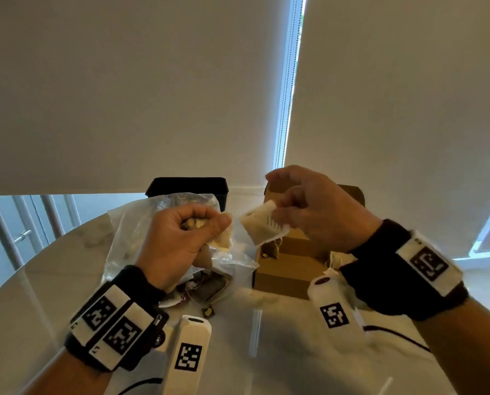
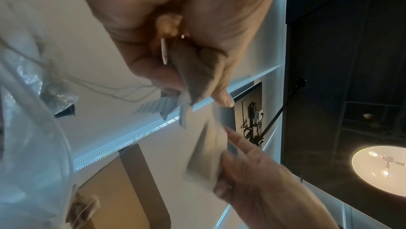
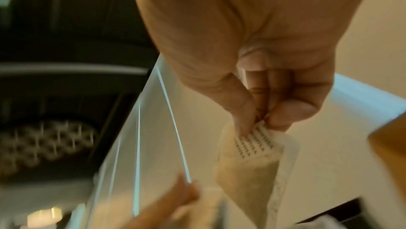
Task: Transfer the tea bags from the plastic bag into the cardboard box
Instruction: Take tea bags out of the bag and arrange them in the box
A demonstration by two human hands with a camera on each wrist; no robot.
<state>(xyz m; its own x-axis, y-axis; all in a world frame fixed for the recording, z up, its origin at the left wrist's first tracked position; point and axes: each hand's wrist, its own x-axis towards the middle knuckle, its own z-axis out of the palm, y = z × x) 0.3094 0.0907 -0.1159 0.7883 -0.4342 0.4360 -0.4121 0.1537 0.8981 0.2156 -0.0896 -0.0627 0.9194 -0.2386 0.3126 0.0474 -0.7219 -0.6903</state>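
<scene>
Pale roller blinds fill the background of the head view, and below them a round white worktop (image 1: 280,337) carries everything. At about 10 o'clock from its middle lies the plastic bag (image 1: 141,220), crumpled and see-through, with several tea bags (image 1: 206,289) showing at its near end. At about 1 o'clock stands the cardboard box (image 1: 289,263), lid up, with a few tea bags (image 1: 335,259) and strings already inside. The left hand (image 1: 181,240) is clenched over the plastic bag around a small bunch of tea bags. The right hand (image 1: 312,206) pinches one tea bag (image 1: 263,223), held in the air above the box's near left corner.

From the left wrist view, the left hand (image 2: 180,38) grips a folded tea bag between thumb and fingers, strings trailing toward 9 o'clock, while the right hand (image 2: 259,177) holds the other tea bag at 5 o'clock; the box flap (image 2: 140,180) shows at 7 o'clock.

From the right wrist view, though blurred, the right hand (image 3: 263,85) pinches the printed tag of its tea bag (image 3: 252,172), which hangs below the fingers.

By my reading the job is partly done: a few are boxed, one is on its way, and a good share waits in the plastic bag.
</scene>
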